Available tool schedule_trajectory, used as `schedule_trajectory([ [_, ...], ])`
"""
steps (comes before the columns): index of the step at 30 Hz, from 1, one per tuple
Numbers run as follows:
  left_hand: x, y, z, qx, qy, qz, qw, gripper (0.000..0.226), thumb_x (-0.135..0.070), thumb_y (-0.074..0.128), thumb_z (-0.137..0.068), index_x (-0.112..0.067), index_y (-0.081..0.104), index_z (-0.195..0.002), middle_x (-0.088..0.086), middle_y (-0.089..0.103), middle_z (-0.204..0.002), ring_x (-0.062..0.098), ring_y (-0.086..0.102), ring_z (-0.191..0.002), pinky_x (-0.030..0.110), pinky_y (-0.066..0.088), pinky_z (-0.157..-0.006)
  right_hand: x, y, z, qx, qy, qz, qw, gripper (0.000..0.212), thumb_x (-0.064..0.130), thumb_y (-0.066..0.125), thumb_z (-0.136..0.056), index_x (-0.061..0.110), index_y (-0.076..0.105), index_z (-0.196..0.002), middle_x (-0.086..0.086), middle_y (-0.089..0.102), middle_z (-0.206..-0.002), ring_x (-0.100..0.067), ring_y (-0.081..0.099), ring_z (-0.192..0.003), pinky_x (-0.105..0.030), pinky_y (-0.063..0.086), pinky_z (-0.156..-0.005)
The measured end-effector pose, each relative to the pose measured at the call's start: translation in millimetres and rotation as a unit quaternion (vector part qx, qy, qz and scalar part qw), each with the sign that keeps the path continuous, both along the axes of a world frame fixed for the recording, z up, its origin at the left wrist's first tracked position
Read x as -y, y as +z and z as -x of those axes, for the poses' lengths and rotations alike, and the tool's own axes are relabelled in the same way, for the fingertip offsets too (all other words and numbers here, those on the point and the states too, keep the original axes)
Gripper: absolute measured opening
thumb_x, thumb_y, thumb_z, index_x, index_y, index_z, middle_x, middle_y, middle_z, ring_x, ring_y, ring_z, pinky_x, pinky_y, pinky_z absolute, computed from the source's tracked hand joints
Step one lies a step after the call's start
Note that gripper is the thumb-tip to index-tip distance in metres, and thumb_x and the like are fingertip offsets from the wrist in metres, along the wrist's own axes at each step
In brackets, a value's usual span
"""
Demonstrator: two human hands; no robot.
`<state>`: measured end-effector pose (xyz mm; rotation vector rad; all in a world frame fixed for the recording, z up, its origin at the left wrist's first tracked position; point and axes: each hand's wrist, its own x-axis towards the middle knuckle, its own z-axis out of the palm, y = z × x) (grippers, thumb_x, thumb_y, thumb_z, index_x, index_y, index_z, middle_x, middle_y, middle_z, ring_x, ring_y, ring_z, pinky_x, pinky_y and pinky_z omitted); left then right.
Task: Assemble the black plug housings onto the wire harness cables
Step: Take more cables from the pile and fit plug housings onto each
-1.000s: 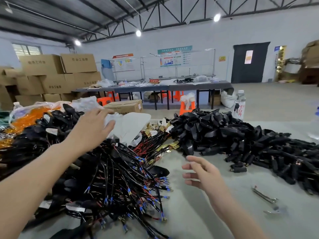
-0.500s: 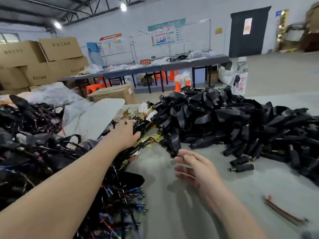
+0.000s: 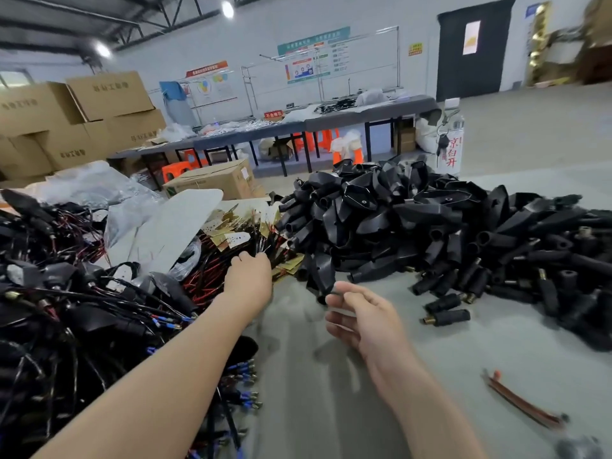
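A big heap of black plug housings [image 3: 414, 226] covers the right and far middle of the grey table. On the left lies a tangle of black and red wire harness cables [image 3: 86, 313] with blue terminals. My left hand [image 3: 248, 276] reaches into the red-and-black wires with small yellow boards [image 3: 231, 238] at the far middle, its fingers curled on a bunch of those wires. My right hand [image 3: 361, 316] hovers over the table with relaxed, slightly bent fingers and holds nothing, just in front of the housing heap.
A reddish-brown tool [image 3: 523, 405] lies at the near right of the table [image 3: 314, 392]. Clear plastic bags [image 3: 92, 190] and a cardboard box [image 3: 215, 180] sit behind the cables. A bottle [image 3: 450, 144] stands at the far edge. Other benches and stacked cartons fill the hall.
My left hand moved from above the cable pile rightward and down into the red-and-black wires and closed on them. My right hand stayed nearly still. The view tilted down and right.
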<state>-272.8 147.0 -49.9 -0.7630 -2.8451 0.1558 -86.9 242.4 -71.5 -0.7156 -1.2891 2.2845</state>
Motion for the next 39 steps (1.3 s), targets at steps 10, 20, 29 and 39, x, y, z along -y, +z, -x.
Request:
schedule_trajectory([
  [10,32,26,-24,0.104,-0.038,-0.172,0.979,0.026,-0.013,0.042,-0.099,0.001,0.061,-0.088,0.018,0.065,-0.086,0.038,0.062,-0.091,0.040,0.048,-0.072,-1,20,-29,0.003,-0.032,-0.041,0.999,0.027,0.007,0.042,-0.102,0.014,0.068,-0.104,-0.004,0.074,-0.088,-0.012,0.066,-0.063,-0.024,0.057,-0.058],
  [20,37,119,-47,0.035,-0.010,-0.458,0.888,0.026,-0.029,0.033,-0.104,-0.011,0.047,-0.118,0.012,0.064,-0.097,0.032,0.062,-0.085,0.040,0.048,-0.073,-21,29,-100,0.130,-0.092,-0.440,0.884,0.023,0.025,0.044,-0.098,0.040,0.061,-0.096,0.015,0.072,-0.084,-0.003,0.049,-0.049,-0.027,0.039,-0.054],
  [29,21,196,-123,0.151,-0.182,-0.672,0.702,0.017,-0.030,0.041,-0.106,-0.020,0.051,-0.115,-0.008,0.073,-0.092,0.000,0.062,-0.081,0.031,0.048,-0.085,-40,14,-161,0.331,-0.043,-0.618,0.711,0.036,0.036,0.037,-0.103,0.029,0.047,-0.137,0.003,0.052,-0.134,-0.020,0.045,-0.124,-0.037,0.040,-0.101],
  [39,35,80,-211,0.369,-0.118,-0.800,0.458,0.015,-0.024,0.046,-0.105,-0.010,0.051,-0.100,0.004,0.066,-0.082,0.012,0.062,-0.066,0.026,0.054,-0.063,-28,-14,-197,0.335,-0.011,-0.651,0.681,0.033,0.025,0.042,-0.103,0.029,0.046,-0.136,0.008,0.054,-0.131,-0.019,0.044,-0.120,-0.029,0.037,-0.098],
])
